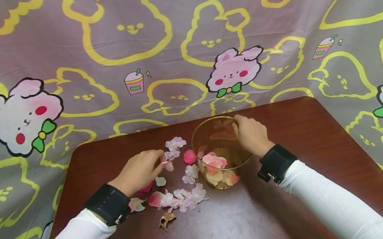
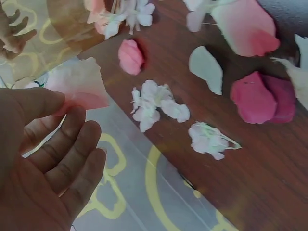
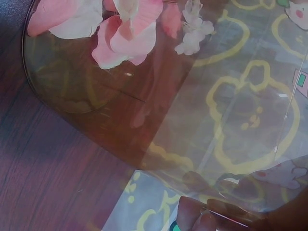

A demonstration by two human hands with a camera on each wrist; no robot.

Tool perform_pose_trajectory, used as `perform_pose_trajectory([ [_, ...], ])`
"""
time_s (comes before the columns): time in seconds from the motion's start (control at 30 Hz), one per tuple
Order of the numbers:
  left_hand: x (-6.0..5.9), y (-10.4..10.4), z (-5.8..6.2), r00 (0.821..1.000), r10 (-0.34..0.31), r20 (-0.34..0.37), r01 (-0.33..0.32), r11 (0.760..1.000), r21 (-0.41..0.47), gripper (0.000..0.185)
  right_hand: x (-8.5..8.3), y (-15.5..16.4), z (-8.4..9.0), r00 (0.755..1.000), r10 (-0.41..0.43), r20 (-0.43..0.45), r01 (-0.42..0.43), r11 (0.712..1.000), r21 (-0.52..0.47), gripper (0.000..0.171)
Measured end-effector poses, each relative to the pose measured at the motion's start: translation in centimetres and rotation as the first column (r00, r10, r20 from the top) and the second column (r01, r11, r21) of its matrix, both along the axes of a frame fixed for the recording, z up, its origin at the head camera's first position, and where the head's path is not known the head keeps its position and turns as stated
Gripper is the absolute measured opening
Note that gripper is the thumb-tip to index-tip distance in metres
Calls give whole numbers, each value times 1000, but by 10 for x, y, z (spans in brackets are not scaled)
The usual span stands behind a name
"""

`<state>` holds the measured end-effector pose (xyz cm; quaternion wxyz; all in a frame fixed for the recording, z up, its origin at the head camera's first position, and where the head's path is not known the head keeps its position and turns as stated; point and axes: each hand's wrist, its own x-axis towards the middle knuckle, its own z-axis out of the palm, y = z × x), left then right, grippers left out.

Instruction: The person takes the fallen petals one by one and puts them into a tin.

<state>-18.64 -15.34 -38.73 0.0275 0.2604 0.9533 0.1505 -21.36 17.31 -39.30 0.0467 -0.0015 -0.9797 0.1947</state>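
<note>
- The left hand (image 1: 139, 168) pinches one thin, pale pink petal (image 2: 79, 82) between thumb and forefinger; the other fingers are loosely bent. I judge this grip is suitable: light pressure at the edge should not crease such soft material.
- This petal is to the left of the transparent amber bowl with thin rim (image 1: 233, 152), and apart from it. Whether the bowl is glass or plastic, I cannot tell.
- The right hand (image 1: 252, 133) has its fingers closed on the bowl's rim, at the right side. It would be good to hold the rim firmly but without pulling, because a tilt could disturb the pink and cream petals (image 1: 214, 165) lying inside.
- Between the left hand and the bowl are the round, bright pink petal piece (image 1: 190, 157) and the pale pink-white blossom clusters (image 1: 176, 143), on the dark red-brown wooden table (image 1: 300, 210). The left wrist should better stay raised, so the sleeve does not drag them.
</note>
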Motion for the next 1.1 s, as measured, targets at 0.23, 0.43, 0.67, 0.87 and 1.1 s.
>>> perform_pose_trajectory([
  [0.23,-2,8,9,997,-19,-68,21,1000,19,9,0,-1,1,1000,1,1,-1,1000,-3,18],
  [0.43,-3,15,17,994,-43,-97,45,999,15,11,0,0,1,1000,4,-4,-4,1000,-4,18],
  [0.67,-4,24,26,986,-44,-158,48,999,20,9,0,0,0,1000,11,-10,-11,1000,-11,18],
  [0.87,-4,32,36,967,-20,-253,36,998,58,8,0,0,0,1000,8,-19,-8,1000,-12,19],
  [1.1,-2,49,45,967,3,-254,25,994,104,13,0,0,1,1000,2,-12,-2,1000,-8,19],
])
